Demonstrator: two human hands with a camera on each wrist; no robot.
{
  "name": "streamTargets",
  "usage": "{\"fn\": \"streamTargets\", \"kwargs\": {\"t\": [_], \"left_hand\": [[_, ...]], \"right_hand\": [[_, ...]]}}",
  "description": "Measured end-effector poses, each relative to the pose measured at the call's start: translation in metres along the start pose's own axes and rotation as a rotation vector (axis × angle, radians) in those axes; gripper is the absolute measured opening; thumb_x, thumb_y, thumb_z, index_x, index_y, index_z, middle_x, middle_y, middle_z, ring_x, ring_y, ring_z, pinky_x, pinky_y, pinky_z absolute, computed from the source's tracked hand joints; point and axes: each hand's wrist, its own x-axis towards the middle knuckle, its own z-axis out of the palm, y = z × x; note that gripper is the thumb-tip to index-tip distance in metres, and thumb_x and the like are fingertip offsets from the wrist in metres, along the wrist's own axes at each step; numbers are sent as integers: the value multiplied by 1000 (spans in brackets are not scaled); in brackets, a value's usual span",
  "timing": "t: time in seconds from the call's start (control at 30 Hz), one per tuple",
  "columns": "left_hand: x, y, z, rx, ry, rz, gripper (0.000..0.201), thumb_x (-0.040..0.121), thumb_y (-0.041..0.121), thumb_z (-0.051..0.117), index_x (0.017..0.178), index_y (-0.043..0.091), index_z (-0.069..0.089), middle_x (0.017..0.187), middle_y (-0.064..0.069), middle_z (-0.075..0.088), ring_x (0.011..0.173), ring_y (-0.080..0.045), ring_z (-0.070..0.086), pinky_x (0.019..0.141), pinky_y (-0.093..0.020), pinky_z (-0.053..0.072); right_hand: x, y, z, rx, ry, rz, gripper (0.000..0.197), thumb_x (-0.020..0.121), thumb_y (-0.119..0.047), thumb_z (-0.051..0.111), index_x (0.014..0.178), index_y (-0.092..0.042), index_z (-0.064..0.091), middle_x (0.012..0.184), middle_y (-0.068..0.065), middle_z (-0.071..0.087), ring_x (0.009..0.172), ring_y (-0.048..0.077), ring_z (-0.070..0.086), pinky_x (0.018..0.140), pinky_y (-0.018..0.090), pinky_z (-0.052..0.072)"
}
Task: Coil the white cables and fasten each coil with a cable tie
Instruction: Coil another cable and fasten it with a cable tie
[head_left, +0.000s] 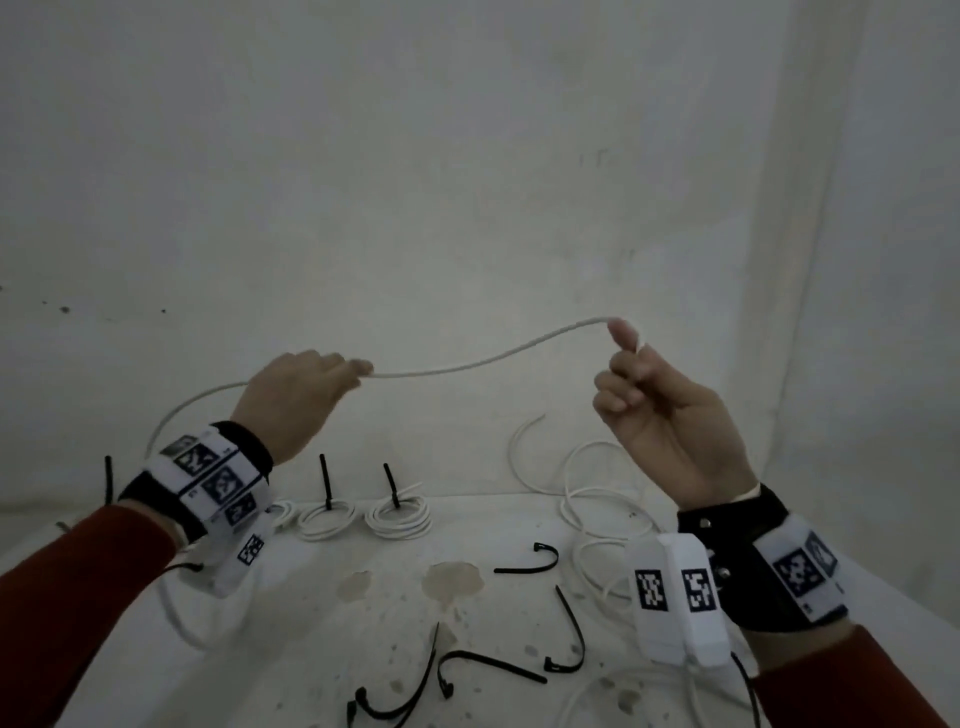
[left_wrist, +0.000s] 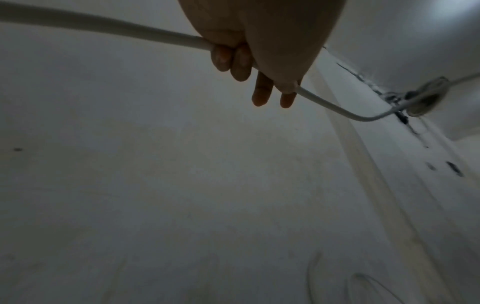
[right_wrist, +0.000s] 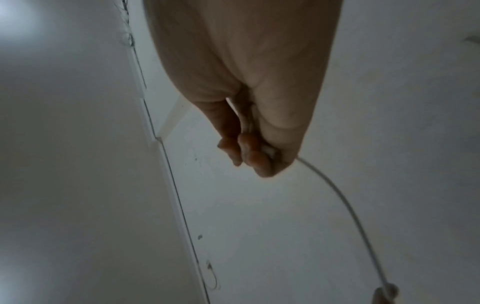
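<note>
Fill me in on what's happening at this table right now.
A person is working through white cables. The left hand grips a white cable mid-length, while the right hand pinches its end, holding a stretch of it in the air between them. Two finished coils, each fastened with a black tie, sit at the back of the table. Loose cable lies on the right, and spare black cable ties lie in front.
</note>
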Motion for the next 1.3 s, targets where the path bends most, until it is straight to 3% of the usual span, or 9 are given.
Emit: {"fn": "streamTargets", "kwargs": {"t": [0.13, 0.27, 0.4, 0.5, 0.77, 0.93, 1.03, 1.1, 1.3], "left_hand": [[-3, 41, -2, -29, -46, 250, 24, 83, 7, 45, 97, 21, 60, 67, 2, 61, 53, -22, 50, 51, -25, 35], [-3, 70, -11, -10, -88, 402, 30, 82, 7, 39, 102, 25, 50, 72, 6, 58, 60, -19, 46, 54, -26, 33], [1, 71, -25, 3, -40, 398, 31, 82, 5, 42, 104, 26, 50, 75, 6, 58, 65, -18, 41, 58, -27, 28], [4, 65, -37, 16, -33, 395, 31, 83, 5, 42, 105, 26, 50, 75, 5, 58, 63, -19, 44, 56, -28, 32], [18, 47, -48, -33, -71, 364, 26, 88, 10, 40, 105, 24, 53, 72, 0, 59, 59, -22, 46, 52, -25, 28], [29, 44, -45, -217, -5, 201, 40, 91, 14, 38, 126, 32, 47, 78, 2, 60, 65, -20, 54, 49, -30, 45], [31, 43, -41, -416, 92, -25, 48, 93, 12, 37, 136, 32, 42, 74, 6, 51, 66, 1, 45, 66, -19, 46], [31, 47, -37, -584, 163, -178, 35, 98, 18, 36, 128, 28, 49, 68, 8, 52, 59, 2, 46, 63, -6, 36], [21, 68, -26, -748, 180, -327, 15, 96, 23, 47, 98, 28, 60, 62, 4, 56, 46, -7, 42, 48, -11, 31]], "right_hand": [[18, 20, 15, -212, 130, -227, 22, 97, -14, 42, 112, -9, 58, 70, -1, 61, 58, 10, 55, 63, 22, 51], [35, 48, 7, -868, 221, -355, 17, 99, -1, 44, 107, -4, 59, 79, 7, 68, 61, 13, 63, 68, 22, 54], [37, 68, -7, -1626, -59, -225, 21, 100, -8, 42, 109, -9, 61, 93, 0, 69, 72, 13, 63, 68, 16, 49], [27, 73, -11, -1817, -346, -54, 25, 102, -14, 39, 116, -12, 59, 101, -6, 68, 72, -4, 54, 71, 10, 43], [2, 69, 1, -1473, -348, 101, 43, 102, -40, 35, 93, -16, 70, 55, -14, 40, 54, 4, 37, 59, 19, 30], [-1, 73, 17, -833, -204, 57, 40, 95, -31, 39, 67, -13, 61, 51, -7, 29, 48, 9, 23, 49, 20, 23], [3, 66, 27, -421, -126, 51, 41, 96, -31, 37, 67, -15, 60, 49, -7, 18, 45, 10, 15, 46, 23, 20], [3, 56, 33, -192, -114, 44, 43, 98, -31, 32, 71, -14, 62, 51, -6, 12, 45, 12, 12, 45, 22, 26], [5, 32, 31, 299, -342, 51, 37, 100, -25, 33, 91, -4, 63, 53, -3, 23, 46, 13, 20, 51, 26, 25]]}}
